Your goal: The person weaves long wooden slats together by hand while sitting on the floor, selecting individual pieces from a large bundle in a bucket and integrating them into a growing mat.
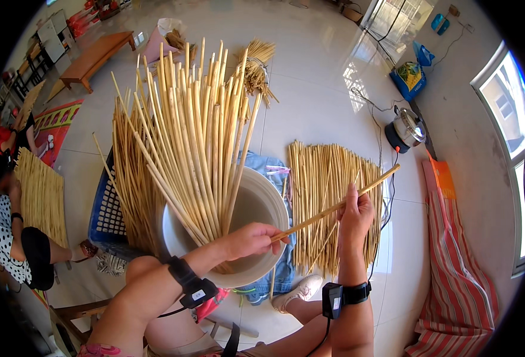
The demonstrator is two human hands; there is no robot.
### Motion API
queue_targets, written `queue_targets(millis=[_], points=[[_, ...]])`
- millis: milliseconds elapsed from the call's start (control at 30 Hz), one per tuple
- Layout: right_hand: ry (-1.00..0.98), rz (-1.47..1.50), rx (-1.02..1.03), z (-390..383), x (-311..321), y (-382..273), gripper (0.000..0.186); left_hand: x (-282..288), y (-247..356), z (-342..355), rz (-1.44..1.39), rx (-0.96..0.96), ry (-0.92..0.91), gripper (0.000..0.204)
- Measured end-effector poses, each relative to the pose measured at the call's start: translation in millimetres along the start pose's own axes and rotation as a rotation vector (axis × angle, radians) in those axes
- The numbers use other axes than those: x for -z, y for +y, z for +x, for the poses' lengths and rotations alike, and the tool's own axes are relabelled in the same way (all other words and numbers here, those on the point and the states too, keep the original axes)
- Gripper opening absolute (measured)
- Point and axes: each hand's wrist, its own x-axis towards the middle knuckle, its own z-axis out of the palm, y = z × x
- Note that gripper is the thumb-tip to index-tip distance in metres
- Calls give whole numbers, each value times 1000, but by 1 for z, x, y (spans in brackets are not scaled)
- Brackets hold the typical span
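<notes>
The left hand [253, 239] is pinching one end and the right hand [356, 213] is gripping past the middle of a stalk [316, 218] spanning above the bundled mat [316, 178], probably handling light, stiff and brittle, favouring gentle two-point support.

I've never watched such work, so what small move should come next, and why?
Perhaps lower the held stalk toward the row of stalks: the left hand and right hand both grip it, and in this view it slants across that row, where similar stalks lie side by side.
</notes>
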Motion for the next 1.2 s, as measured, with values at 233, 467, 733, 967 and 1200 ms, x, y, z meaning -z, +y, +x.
queue_targets(millis=[233, 467, 733, 967, 1200], points=[[-37, -6, 34, -8, -8, 0, 33, 4, -5, 1, 59, 63, 145, 21], [-33, -14, 2, -1, -1, 2, 34, -1, 3, -2, -49, 34, 68, 22], [-58, 3, 38, -7, -7, -2, 34, 9, -6, 0, -19, 89, 111, 24], [-36, 47, 10, -1, -1, 3, 34, 0, 5, -2, -68, 51, 83, 25], [-53, -8, 43, -6, -4, -1, 34, 6, -2, 0, 30, 71, 91, 26]])
